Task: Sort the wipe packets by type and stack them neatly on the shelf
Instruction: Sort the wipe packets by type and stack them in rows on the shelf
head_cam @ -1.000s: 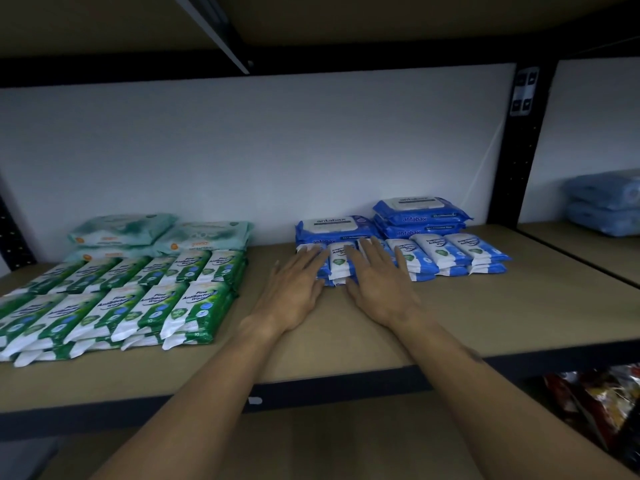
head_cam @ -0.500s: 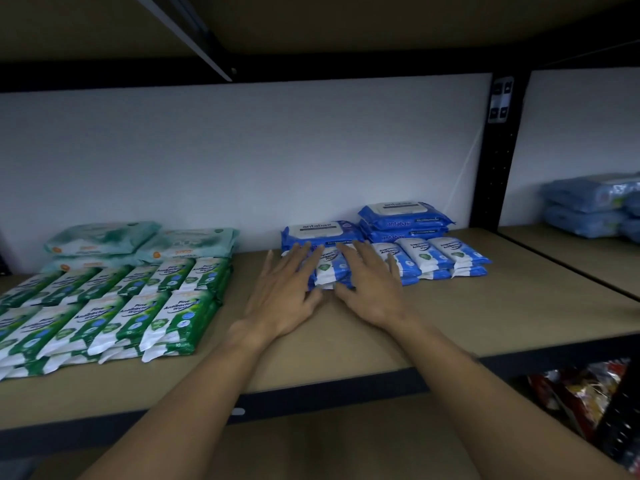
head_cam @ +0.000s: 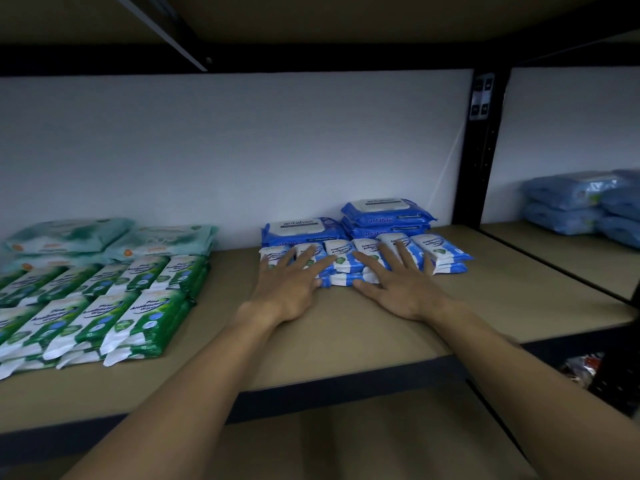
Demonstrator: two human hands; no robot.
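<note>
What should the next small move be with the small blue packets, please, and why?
Probably push gently backward with the left hand and right hand, both lying flat on the small blue packets: the middle ones seem to jut forward of the row's front edge.

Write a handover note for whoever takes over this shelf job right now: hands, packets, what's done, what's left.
Left hand: open, fingers straight on the left end of the small blue wipe packets.
Right hand: open, flat on the same row, further right.
Placement: blue antabax packs sit behind that row. The green pine antibacterial packets are at the left of the shelf, with pale green packs behind them.
Done: types look grouped and stacked.
Left: the small blue row looks uneven at its front, so it probably needs squaring up. The light blue packs lie in the next bay.
</note>
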